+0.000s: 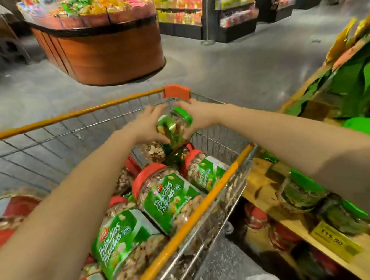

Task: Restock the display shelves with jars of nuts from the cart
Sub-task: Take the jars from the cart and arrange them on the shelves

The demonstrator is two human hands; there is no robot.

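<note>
One cart (64, 116), one green-lidded jar (173, 130), two hands (147, 126) (201, 115)

Tilted green-lidded jar (173, 129) above cart (64, 116); red-lidded pistachio jars (169, 197) lying inside

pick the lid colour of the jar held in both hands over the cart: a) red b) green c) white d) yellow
b: the jar gripped between the left hand and right hand has a green lid, while the pistachio jars lying in the cart have red lids.
</note>
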